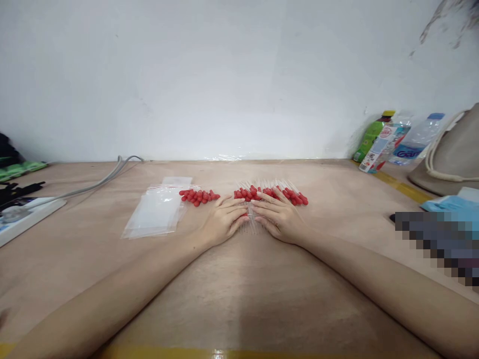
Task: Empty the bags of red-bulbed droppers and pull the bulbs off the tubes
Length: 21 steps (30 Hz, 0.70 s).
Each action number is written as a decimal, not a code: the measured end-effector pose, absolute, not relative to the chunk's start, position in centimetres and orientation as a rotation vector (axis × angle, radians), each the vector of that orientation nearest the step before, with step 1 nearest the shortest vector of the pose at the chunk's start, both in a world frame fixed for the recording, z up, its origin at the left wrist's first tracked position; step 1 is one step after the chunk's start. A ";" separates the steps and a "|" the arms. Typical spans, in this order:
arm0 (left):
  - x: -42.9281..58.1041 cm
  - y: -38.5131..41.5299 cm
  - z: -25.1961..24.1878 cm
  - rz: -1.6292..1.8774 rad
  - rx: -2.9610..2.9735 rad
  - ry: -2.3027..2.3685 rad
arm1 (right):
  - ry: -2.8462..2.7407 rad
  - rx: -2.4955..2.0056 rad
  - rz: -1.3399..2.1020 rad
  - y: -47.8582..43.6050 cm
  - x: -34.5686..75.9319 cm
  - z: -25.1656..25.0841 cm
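The left hand (224, 219) and right hand (277, 215) face each other on the bench (209, 294), fingers stretched inward and tips almost meeting. Whether either grip is closed on anything I cannot tell, since the fingers hide their undersides. Between them lie thin pale sticks (253, 225), running roughly fore and aft, with a bit of red at the left fingertips.

The main row of red heads (299, 196) lies just beyond the fingers, nearer the right hand. The row itself runs crosswise; its sticks point away from the person, slanting leftward. A smaller red cluster (199, 198) sits just beyond the left hand, toward clear bags (155, 212) stacked flat farther left.

The bench is tan and smooth, with yellow tape (168, 353) along its near edge. At far left are a power strip (45, 208) and grey cable (99, 186); at far right, a green bottle (371, 137), a clear bottle (421, 139) and a grey bag (456, 154). A white wall (224, 75) closes the back.
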<state>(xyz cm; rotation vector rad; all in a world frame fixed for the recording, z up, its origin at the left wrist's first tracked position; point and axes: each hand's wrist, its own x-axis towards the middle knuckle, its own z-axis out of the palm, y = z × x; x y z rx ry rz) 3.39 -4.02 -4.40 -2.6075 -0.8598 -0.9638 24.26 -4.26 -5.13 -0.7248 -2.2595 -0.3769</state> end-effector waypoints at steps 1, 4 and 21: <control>3.4 -4.0 -4.4 -0.968 -2.599 -0.849 | -2.264 -0.736 -0.373 -4.3 24.2 -5.2; 3.4 -4.3 -4.1 -0.953 -2.580 -0.818 | -2.272 -0.729 -0.358 -4.2 24.1 -5.4; 2.9 -5.1 -3.1 -0.729 -2.676 -0.750 | -2.235 -0.431 -0.371 -4.4 24.3 -5.6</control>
